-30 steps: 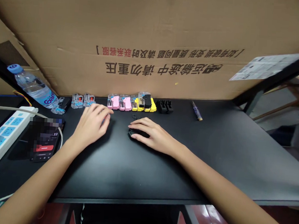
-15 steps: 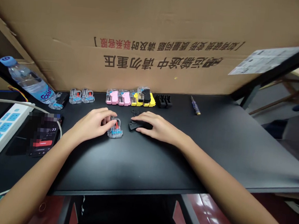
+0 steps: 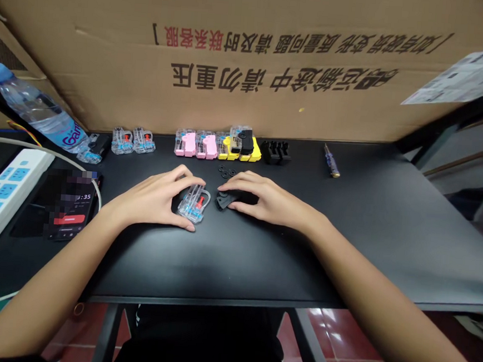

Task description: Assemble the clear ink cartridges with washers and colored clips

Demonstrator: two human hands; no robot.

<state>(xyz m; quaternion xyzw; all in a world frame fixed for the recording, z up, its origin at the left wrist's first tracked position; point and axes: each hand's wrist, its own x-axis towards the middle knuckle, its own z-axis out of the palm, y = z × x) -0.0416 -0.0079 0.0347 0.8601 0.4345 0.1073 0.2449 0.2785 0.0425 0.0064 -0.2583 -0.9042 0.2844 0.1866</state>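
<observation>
A clear plastic piece with blue and red parts rests on the black table. Around its left side curves my left hand, thumb at its lower edge and fingers at its top. Just to the right, my right hand pinches a black part between thumb and fingers, close to the tabletop. Small black rings lie behind that part. The clear piece and the black part are apart.
Along the cardboard stand two clear pieces, pink units, yellow units and black parts. A screwdriver lies at right. At left are a bottle, a power strip and a phone.
My left thumb has moved down to the clear piece's lower edge, so the hand is spread wider. The clear piece is now tilted. The camera view has shifted a little.
</observation>
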